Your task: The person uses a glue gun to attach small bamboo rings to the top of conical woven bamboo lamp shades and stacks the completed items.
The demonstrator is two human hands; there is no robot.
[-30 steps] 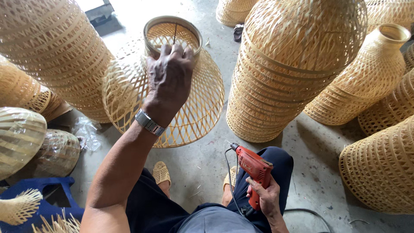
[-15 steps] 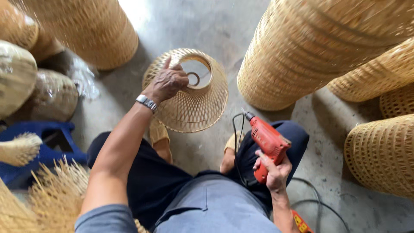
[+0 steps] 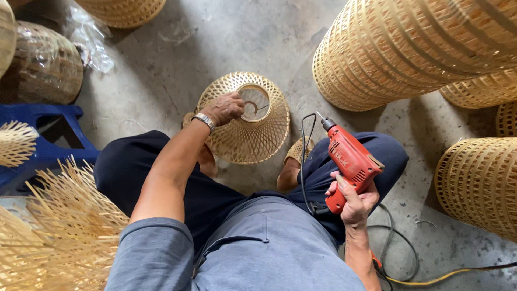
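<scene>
- Closest to me: my right hand [image 3: 353,202] is wrapped tight round the grip of the red corded drill [image 3: 349,161], resting over my right knee. Hard plastic body, bit pointing up and away toward the floor, black cable [image 3: 305,161] looping down my lap.
- The bit isn't touching anything, so I'd say no drilling is going on in this frame (can't tell whether any holes already exist, the weave hides that).
- A bit further out, my left hand [image 3: 226,108] has fingers curled over the top rim of the small bamboo lampshade [image 3: 245,121], gripping it at the ring. There's a metal watch [image 3: 205,122] on that wrist.
- The shade sits on the concrete floor [image 3: 161,70] between my feet, narrow ring end up. It's a bell shape, open lattice of thin pale strips, looks fully woven with a wire piece visible across the ring opening.
- My read: weaving done, the fitting work at the ring looks like what's left, and the drill has yet to come over.
- Left side: a spiky bundle of loose bamboo strips [image 3: 59,226], unfinished ends sticking out, and a blue plastic stool [image 3: 43,134] behind it.
- Farther off: a big tall woven shade [image 3: 409,48] upper right, tighter horizontal bands, another basket shape [image 3: 479,183] at right, and a darker one wrapped in clear plastic [image 3: 46,67] upper left.
</scene>
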